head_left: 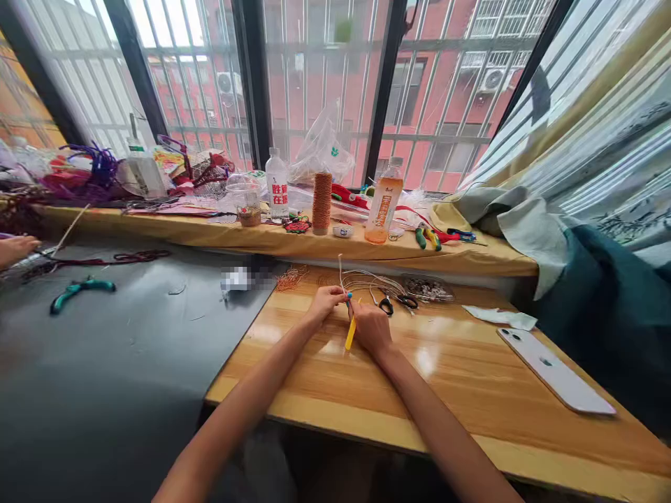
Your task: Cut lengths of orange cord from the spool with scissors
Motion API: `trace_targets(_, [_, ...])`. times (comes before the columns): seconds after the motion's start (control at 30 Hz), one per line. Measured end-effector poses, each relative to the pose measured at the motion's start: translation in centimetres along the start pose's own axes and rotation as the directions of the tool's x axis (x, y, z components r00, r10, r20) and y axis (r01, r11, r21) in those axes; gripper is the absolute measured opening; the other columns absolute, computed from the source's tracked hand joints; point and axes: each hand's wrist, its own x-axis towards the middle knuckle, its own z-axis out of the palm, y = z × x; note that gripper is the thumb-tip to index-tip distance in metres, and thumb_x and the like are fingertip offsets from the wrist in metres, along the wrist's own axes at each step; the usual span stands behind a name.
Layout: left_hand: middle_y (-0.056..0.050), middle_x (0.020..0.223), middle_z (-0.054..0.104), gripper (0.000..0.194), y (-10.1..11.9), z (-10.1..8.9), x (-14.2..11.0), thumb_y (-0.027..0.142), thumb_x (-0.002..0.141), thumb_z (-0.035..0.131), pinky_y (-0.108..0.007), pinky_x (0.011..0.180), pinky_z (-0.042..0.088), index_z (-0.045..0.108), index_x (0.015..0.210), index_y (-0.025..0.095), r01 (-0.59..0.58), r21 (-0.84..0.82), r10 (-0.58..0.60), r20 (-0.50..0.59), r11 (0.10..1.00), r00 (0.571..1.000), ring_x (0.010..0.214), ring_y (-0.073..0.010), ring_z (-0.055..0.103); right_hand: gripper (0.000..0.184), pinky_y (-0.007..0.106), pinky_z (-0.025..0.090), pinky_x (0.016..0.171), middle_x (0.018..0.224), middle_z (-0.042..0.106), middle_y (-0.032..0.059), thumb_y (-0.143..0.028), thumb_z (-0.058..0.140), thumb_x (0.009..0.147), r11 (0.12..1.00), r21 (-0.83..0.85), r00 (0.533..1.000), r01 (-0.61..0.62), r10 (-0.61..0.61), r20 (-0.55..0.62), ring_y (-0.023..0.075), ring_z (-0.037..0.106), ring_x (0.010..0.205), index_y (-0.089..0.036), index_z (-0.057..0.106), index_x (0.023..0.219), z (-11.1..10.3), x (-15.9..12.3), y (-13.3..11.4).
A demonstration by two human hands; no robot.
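Both my hands meet over the wooden table (461,391). My right hand (371,325) is closed round a yellow-handled tool (351,334) that slants down and left from the fist. My left hand (326,302) pinches a thin pale wire (340,274) that rises straight up from the fingertips, right against the tool's tip. Just beyond the hands lie a loose bundle of pale wires (373,281), a tuft of copper wire (291,278) and small black-handled scissors (386,304).
A white phone (556,370) and a paper scrap (500,317) lie at right. Teal pliers (81,289) rest on the dark table at left, where another person's hand (15,249) shows. The sill holds two bottles (384,201), a copper thread spool (321,202), pliers and craft clutter.
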Motion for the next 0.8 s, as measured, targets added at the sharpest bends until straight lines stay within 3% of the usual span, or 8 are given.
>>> trace_targets(0.1, [0.0, 0.064, 0.058, 0.027, 0.2, 0.0, -0.3, 0.036, 0.055, 0.068, -0.022, 0.059, 0.032, 0.063, 0.067, 0.013, 0.043, -0.047, -0.041, 0.028, 0.998, 0.999, 0.062, -0.0093, 0.047, 0.033, 0.026, 0.026, 0.053, 0.068, 0.063, 0.0088, -0.023, 0.026, 0.087, 1.0, 0.012, 1.0, -0.029, 0.029, -0.008, 0.0182, 0.057, 0.062, -0.014, 0.057, 0.082, 0.1, 0.0, 0.2])
trace_targets(0.23, [-0.002, 0.069, 0.058, 0.031, 0.8, -0.6, -0.4, 0.035, 0.055, 0.069, -0.022, 0.058, 0.031, 0.066, 0.077, 0.013, 0.113, -0.168, -0.081, 0.183, 0.979, 0.98, 0.064, -0.009, 0.047, 0.029, 0.024, 0.028, 0.051, 0.066, 0.063, 0.005, -0.026, 0.032, 0.085, 0.959, 0.268, 0.995, -0.093, 0.097, -0.003, 0.0156, 0.057, 0.058, -0.017, 0.059, 0.078, 0.1, 0.0, 0.8])
trace_targets(0.4, [-0.005, 0.076, 0.06, 0.031, 1.1, -1.3, -0.5, 0.029, 0.055, 0.071, -0.023, 0.061, 0.031, 0.066, 0.081, 0.011, 0.135, -0.247, -0.05, 0.324, 0.96, 0.945, 0.063, -0.0079, 0.047, 0.031, 0.021, 0.035, 0.053, 0.049, 0.056, -0.0006, -0.031, 0.034, 0.083, 0.693, 0.705, 0.988, -0.151, 0.114, 0.099, 0.0131, 0.053, 0.05, -0.018, 0.059, 0.07, 0.3, 0.2, 1.5])
trace_targets(0.53, [-0.003, 0.069, 0.059, 0.025, 1.0, -1.3, -0.6, 0.027, 0.056, 0.07, -0.023, 0.06, 0.032, 0.066, 0.074, 0.01, 0.102, -0.247, -0.022, 0.307, 0.964, 0.951, 0.06, -0.0076, 0.048, 0.031, 0.021, 0.036, 0.045, 0.042, 0.049, -0.0031, -0.037, 0.036, 0.081, 0.454, 0.861, 0.972, -0.23, 0.059, 0.228, 0.0109, 0.047, 0.04, -0.017, 0.057, 0.067, 0.6, 0.4, 1.6])
trace_targets(0.6, [-0.003, 0.065, 0.058, 0.023, 0.9, -1.2, -0.5, 0.027, 0.057, 0.07, -0.023, 0.059, 0.032, 0.065, 0.071, 0.01, 0.081, -0.241, -0.012, 0.276, 0.967, 0.961, 0.059, -0.0076, 0.048, 0.031, 0.021, 0.036, 0.042, 0.042, 0.048, -0.0035, -0.038, 0.036, 0.08, 0.39, 0.887, 0.965, -0.248, 0.023, 0.26, 0.0103, 0.046, 0.038, -0.017, 0.057, 0.069, 0.7, 0.3, 1.5])
trace_targets(0.67, [-0.002, 0.063, 0.057, 0.021, 0.7, -1.0, -0.5, 0.027, 0.057, 0.07, -0.023, 0.058, 0.032, 0.065, 0.069, 0.01, 0.065, -0.244, -0.007, 0.234, 0.967, 0.972, 0.058, -0.0075, 0.047, 0.03, 0.02, 0.036, 0.043, 0.043, 0.049, -0.0035, -0.036, 0.036, 0.08, 0.396, 0.886, 0.966, -0.241, 0.01, 0.259, 0.0101, 0.046, 0.038, -0.017, 0.057, 0.07, 0.6, 0.3, 1.4])
trace_targets(0.8, [-0.001, 0.059, 0.057, 0.02, 0.2, -0.5, -0.5, 0.026, 0.054, 0.07, -0.022, 0.055, 0.032, 0.064, 0.064, 0.01, 0.024, -0.239, 0.001, 0.106, 0.971, 0.994, 0.055, -0.0075, 0.046, 0.027, 0.021, 0.037, 0.049, 0.043, 0.049, -0.003, -0.03, 0.036, 0.08, 0.537, 0.825, 0.981, -0.174, 0.023, 0.192, 0.0106, 0.047, 0.041, -0.018, 0.056, 0.067, 0.3, 0.3, 1.3])
